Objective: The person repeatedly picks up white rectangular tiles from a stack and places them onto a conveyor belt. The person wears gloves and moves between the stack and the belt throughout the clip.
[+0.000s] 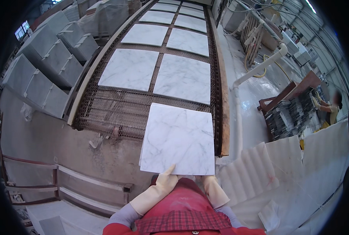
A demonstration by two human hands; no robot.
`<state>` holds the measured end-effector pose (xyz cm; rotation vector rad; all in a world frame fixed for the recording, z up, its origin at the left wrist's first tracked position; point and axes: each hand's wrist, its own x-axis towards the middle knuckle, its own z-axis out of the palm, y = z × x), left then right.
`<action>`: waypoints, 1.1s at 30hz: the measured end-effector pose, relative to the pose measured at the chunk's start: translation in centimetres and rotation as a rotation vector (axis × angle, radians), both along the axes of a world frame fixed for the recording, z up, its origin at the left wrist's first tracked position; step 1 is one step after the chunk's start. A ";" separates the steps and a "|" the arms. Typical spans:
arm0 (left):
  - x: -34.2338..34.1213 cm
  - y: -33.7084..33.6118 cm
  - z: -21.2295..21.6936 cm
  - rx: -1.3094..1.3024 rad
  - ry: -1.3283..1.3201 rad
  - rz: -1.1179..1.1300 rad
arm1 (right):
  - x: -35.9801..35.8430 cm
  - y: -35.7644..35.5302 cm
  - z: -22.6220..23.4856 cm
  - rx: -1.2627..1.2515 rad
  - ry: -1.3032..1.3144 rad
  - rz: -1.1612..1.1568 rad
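A square white marble tile (178, 141) with grey veins is in front of me, its far edge over the near end of the mesh conveyor (115, 105). Along its left side a second edge shows, so at least one more tile seems to lie beneath. My left hand (168, 181), in a cream rubber glove, grips the near edge, thumb on top. My right hand (209, 185), gloved alike, is closed at the near right corner; its fingers are hidden under the tile. Farther up, similar tiles (182, 76) lie flat on the conveyor in two columns.
Strapped stacks of slabs (37, 84) stand left of the conveyor. A metal rack (92, 180) is at the lower left. White foam sheeting (253, 168) lies at my right. Beyond it a person (333, 107) stands by a stand of dark stone strips (290, 113). A white pipe (257, 70) runs alongside.
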<state>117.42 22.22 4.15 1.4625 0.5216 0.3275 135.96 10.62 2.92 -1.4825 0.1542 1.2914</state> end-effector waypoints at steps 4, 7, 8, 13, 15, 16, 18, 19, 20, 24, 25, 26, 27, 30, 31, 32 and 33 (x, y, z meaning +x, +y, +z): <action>-0.3 1.3 3.2 -0.498 -0.087 0.323 | 0.2 -0.3 -0.8 -0.026 -0.051 0.015; -1.8 3.6 8.4 -0.162 0.163 0.394 | 0.6 -0.9 -2.3 -0.047 -0.102 0.016; -2.0 4.5 9.6 -0.276 0.025 0.483 | 0.6 -0.7 -2.6 -0.044 -0.097 0.001; -5.7 7.2 8.2 -0.067 -0.160 0.604 | -1.3 2.3 4.1 -0.051 -0.039 -0.120; -7.2 8.3 10.1 -0.266 -0.200 0.656 | -1.6 2.7 6.0 -0.141 -0.083 -0.099; -7.9 9.2 11.1 -0.427 -0.286 0.684 | -1.4 2.5 5.4 -0.137 -0.067 -0.101; -8.9 10.6 12.2 -0.456 -0.312 0.744 | -1.1 2.4 4.2 -0.129 -0.050 -0.117; -9.5 11.4 12.3 -0.499 -0.341 0.788 | -1.0 2.3 3.8 -0.126 -0.042 -0.127; -9.9 12.4 12.5 -0.542 -0.370 0.833 | -0.9 2.4 3.6 -0.136 -0.040 -0.105; -12.0 16.0 13.9 -0.687 -0.470 0.877 | -1.1 3.0 3.8 -0.170 -0.089 -0.129; -12.4 16.7 14.1 -0.629 -0.460 0.877 | -1.1 3.2 4.1 -0.169 -0.083 -0.129; -12.5 17.6 14.4 -0.702 -0.492 0.884 | -1.2 3.1 4.4 -0.172 -0.081 -0.134; -12.9 18.3 14.2 -0.715 -0.491 0.872 | -1.2 3.1 4.6 -0.170 -0.094 -0.127; -14.6 21.1 12.7 -0.741 -0.491 0.857 | -1.3 2.9 4.5 -0.161 -0.126 -0.126; -15.3 22.0 11.9 -0.741 -0.493 0.866 | -1.1 3.0 3.7 -0.156 -0.131 -0.139; -15.7 22.5 11.3 -0.747 -0.493 0.871 | -1.1 3.0 3.6 -0.156 -0.139 -0.156; -16.1 22.9 10.8 -0.720 -0.487 0.878 | -1.1 3.0 3.6 -0.149 -0.133 -0.157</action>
